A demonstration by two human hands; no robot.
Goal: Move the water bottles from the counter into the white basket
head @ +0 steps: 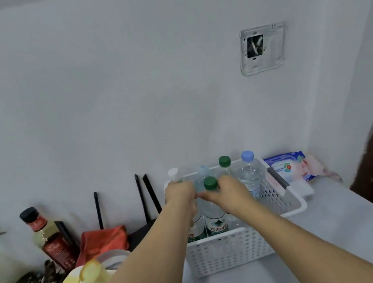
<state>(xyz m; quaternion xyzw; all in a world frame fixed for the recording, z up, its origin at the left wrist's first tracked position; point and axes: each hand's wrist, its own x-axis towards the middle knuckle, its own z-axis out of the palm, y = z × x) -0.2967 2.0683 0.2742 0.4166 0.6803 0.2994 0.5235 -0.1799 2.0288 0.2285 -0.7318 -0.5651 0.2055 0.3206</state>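
Both hands (179,192) (230,192) apparently closed around upright bottles (214,218) inside white basket (227,251).

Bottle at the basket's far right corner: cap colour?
Light blue cap, clearest in the head view.

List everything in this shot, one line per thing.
water bottles: five, clear, caps two green, two blue, one white; in basket
white basket: one, perforated, on counter
counter: one, grey
wipes pack: one, blue-white, right of basket
sauce bottle: one, black cap, far left
red cloth: one, left of basket
wall plate: one, grey
left hand: on a bottle
right hand: at the near green-capped bottle
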